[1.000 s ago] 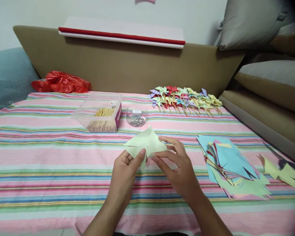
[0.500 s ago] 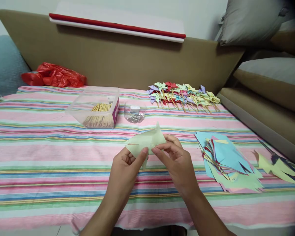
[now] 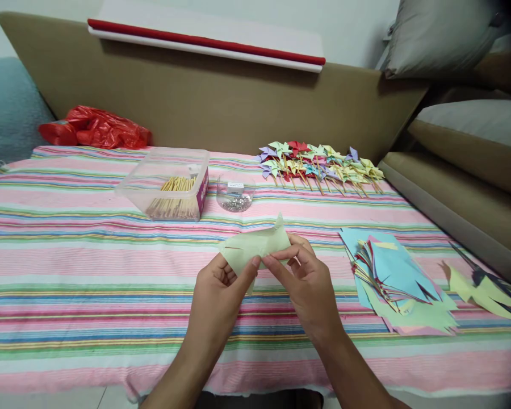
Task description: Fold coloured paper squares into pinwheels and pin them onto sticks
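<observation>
A pale green slit paper sheet is held up between both hands above the striped cloth, one corner pointing upward. My left hand grips its lower left part, thumb on top and fingers behind. From the other side my right hand pinches the paper near its middle, with thumb and forefinger close to the left thumb tip. Beyond the paper sit a clear round dish of small metal bits and a plastic box of wooden sticks.
Finished paper pinwheels lie at the back right. A stack of cut coloured paper is at the right, beside a yellow cut sheet lying on scissors. A red plastic bag rests at the back left. Cushions border the right side.
Both hands keep hold of the green paper. Its upright corner has shifted slightly right, and the right fingers have moved a little over its middle. The camera view has shifted slightly.
</observation>
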Available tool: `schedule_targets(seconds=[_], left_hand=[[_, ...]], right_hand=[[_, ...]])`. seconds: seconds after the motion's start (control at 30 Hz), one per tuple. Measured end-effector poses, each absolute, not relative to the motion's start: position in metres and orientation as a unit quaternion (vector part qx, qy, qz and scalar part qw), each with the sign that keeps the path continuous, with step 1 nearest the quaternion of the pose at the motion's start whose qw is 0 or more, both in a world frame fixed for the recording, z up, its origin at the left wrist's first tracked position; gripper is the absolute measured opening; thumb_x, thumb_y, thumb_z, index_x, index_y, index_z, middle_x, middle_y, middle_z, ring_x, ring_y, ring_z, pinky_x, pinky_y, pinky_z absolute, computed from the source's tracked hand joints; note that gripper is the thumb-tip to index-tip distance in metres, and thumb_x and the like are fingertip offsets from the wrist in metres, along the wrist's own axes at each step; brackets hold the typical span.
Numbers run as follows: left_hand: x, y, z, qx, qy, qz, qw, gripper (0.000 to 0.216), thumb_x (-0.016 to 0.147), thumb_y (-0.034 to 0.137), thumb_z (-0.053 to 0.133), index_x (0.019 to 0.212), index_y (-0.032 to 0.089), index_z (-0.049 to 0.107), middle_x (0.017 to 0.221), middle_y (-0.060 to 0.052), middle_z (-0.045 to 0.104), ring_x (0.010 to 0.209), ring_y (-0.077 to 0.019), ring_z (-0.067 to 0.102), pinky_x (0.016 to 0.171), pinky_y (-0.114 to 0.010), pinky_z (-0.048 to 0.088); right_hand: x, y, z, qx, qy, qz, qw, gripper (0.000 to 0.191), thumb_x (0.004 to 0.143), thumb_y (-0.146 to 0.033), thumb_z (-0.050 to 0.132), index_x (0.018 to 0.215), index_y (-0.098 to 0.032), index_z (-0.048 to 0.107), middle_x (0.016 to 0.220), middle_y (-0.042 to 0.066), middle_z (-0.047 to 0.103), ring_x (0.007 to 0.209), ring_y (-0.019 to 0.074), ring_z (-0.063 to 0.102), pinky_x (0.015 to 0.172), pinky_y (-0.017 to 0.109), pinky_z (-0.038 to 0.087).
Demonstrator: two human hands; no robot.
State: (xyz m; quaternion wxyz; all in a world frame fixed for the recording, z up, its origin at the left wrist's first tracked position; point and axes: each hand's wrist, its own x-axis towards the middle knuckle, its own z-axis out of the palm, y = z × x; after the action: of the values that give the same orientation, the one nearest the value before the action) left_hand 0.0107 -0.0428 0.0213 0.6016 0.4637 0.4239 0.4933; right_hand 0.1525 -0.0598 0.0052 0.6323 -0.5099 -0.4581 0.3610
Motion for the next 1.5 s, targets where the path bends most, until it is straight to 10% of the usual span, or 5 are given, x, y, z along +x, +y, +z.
schedule_targets(seconds=[0.37, 0.87, 1.5], left_hand=[[0.008, -0.042, 0.026, 0.480, 0.413, 0.500, 0.591, 0.020, 0.084, 0.032, 0.076, 0.101, 0.023, 0.067, 0.091, 0.001, 0.076, 0.090, -0.0167, 0.070, 0.077, -0.023, 0.053], [-0.009, -0.035, 0.036, 0.633, 0.418, 0.368, 0.538, 0.039, 0.090, 0.031, 0.065, 0.128, 0.027, 0.055, 0.091, -0.002, 0.076, 0.084, -0.0218, 0.069, 0.072, -0.029, 0.051], [0.011, -0.037, 0.027, 0.466, 0.355, 0.425, 0.690, 0.033, 0.084, 0.035, 0.075, 0.114, 0.021, 0.074, 0.107, -0.008, 0.078, 0.100, -0.0237, 0.071, 0.088, -0.032, 0.053]], right_hand=[[0.151, -0.061, 0.015, -0.484, -0.400, 0.427, 0.651, 0.048, 0.074, -0.035, 0.084, 0.115, -0.031, 0.058, 0.110, 0.003, 0.067, 0.105, 0.0230, 0.064, 0.085, 0.037, 0.056], [0.171, -0.063, 0.010, -0.515, -0.493, 0.482, 0.510, 0.027, 0.082, -0.041, 0.075, 0.102, -0.024, 0.077, 0.112, 0.006, 0.070, 0.102, 0.0248, 0.064, 0.084, 0.037, 0.053], [0.135, -0.062, 0.008, -0.342, -0.251, 0.589, 0.688, 0.020, 0.087, -0.036, 0.071, 0.104, -0.027, 0.076, 0.105, 0.001, 0.077, 0.103, 0.0205, 0.068, 0.094, 0.034, 0.053]])
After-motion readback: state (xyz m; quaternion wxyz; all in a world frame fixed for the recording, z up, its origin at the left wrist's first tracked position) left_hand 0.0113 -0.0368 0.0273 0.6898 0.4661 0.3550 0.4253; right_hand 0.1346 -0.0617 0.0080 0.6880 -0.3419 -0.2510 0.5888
